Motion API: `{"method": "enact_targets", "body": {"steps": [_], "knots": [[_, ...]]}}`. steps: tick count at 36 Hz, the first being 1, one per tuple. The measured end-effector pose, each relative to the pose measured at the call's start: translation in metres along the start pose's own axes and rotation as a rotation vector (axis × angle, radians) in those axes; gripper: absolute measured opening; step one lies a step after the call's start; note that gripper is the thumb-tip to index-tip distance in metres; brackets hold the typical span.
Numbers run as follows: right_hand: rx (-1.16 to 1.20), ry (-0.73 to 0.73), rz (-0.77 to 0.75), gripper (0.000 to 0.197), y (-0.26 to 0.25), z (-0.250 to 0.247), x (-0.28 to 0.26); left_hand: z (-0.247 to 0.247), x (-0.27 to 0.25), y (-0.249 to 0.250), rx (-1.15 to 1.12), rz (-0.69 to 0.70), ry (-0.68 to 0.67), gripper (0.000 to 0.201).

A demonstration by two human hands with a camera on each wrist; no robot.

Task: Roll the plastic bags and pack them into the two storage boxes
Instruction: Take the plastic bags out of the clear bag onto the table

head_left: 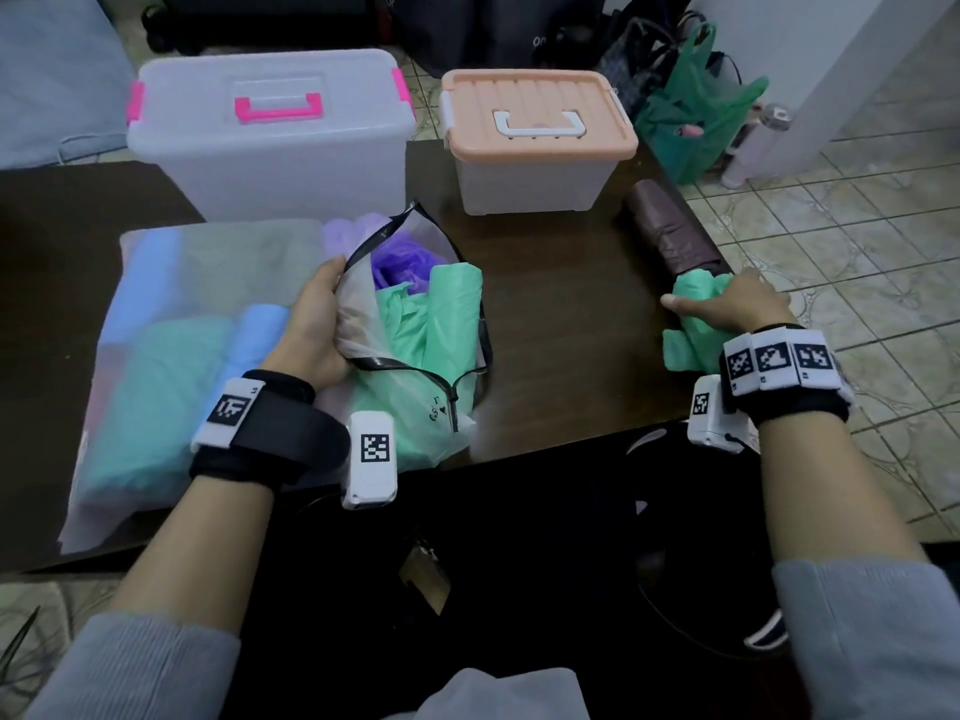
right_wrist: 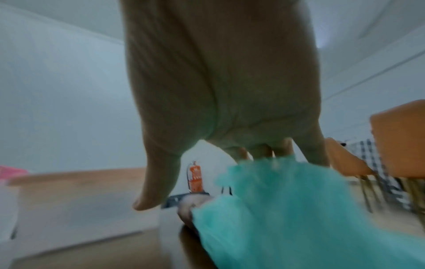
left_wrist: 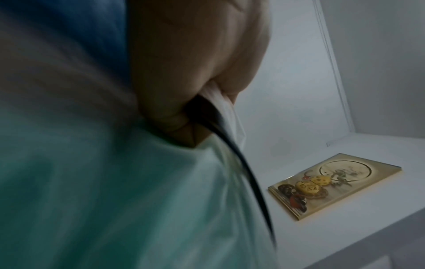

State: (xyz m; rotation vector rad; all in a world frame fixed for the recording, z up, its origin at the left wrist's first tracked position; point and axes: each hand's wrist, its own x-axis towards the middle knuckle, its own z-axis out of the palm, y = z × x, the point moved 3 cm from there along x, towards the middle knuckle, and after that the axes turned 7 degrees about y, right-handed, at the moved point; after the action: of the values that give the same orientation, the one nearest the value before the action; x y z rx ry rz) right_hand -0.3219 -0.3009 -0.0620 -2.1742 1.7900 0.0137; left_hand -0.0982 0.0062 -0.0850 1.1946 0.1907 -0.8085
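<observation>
My left hand (head_left: 317, 324) pinches the black-zippered rim of a translucent pouch (head_left: 415, 387) and holds it open; green and purple plastic bags (head_left: 415, 304) fill it. The left wrist view shows the thumb and fingers (left_wrist: 184, 72) clamped on that rim (left_wrist: 241, 163). My right hand (head_left: 737, 304) lies over a rolled green plastic bag (head_left: 696, 330) at the table's right edge, fingers curled round its far side and thumb stretched left, just in front of a brown roll (head_left: 670, 231). The large clear box (head_left: 270, 137) with pink latches and the small peach-lidded box (head_left: 535, 132) stand closed behind.
A big frosted pouch (head_left: 171, 356) with blue and green bags lies flat at the left. The dark table (head_left: 561, 356) ends just right of my right hand, above tiled floor. A green carrier bag (head_left: 696, 111) sits on the floor at the back right. Orange chairs (right_wrist: 398, 138) stand beyond.
</observation>
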Motion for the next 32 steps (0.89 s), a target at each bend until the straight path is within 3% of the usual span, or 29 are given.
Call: {"method": "enact_targets", "body": {"steps": [5, 7, 10, 14, 17, 19, 21, 24, 27, 32], "knots": [[0.142, 0.263, -0.234, 0.077, -0.046, -0.013, -0.04, 0.002, 0.003, -0.005, 0.09, 0.044, 0.039, 0.035], [0.228, 0.287, -0.336, 0.066, -0.07, -0.007, -0.058, -0.005, 0.007, -0.012, 0.141, 0.06, 0.106, 0.031], [0.359, 0.03, -0.38, 0.064, -0.103, 0.02, -0.084, -0.015, 0.012, -0.017, 0.17, 0.087, 0.202, 0.031], [0.487, -0.5, -0.237, 0.069, -0.13, 0.076, -0.118, -0.017, 0.013, -0.018, 0.16, 0.055, 0.21, 0.028], [0.57, -0.635, -0.222, 0.045, -0.14, 0.098, -0.133, -0.017, 0.016, -0.021, 0.137, 0.008, 0.19, 0.051], [0.612, -0.605, -0.264, 0.047, -0.145, 0.103, -0.138, -0.02, 0.019, -0.021, 0.128, 0.001, 0.204, 0.058], [0.606, -0.499, -0.357, 0.055, -0.151, 0.101, -0.141, -0.019, 0.016, -0.018, 0.129, 0.008, 0.2, 0.048], [0.633, -0.391, -0.464, 0.05, -0.157, 0.09, -0.145, -0.02, 0.018, -0.015, 0.127, 0.049, 0.209, 0.03], [0.757, -0.343, -0.473, 0.052, -0.16, 0.078, -0.143, -0.021, 0.023, -0.014, 0.12, 0.08, 0.198, 0.035], [1.027, -0.298, -0.373, 0.021, -0.159, 0.052, -0.135, -0.019, 0.022, -0.013, 0.125, 0.124, 0.194, 0.024]]}}
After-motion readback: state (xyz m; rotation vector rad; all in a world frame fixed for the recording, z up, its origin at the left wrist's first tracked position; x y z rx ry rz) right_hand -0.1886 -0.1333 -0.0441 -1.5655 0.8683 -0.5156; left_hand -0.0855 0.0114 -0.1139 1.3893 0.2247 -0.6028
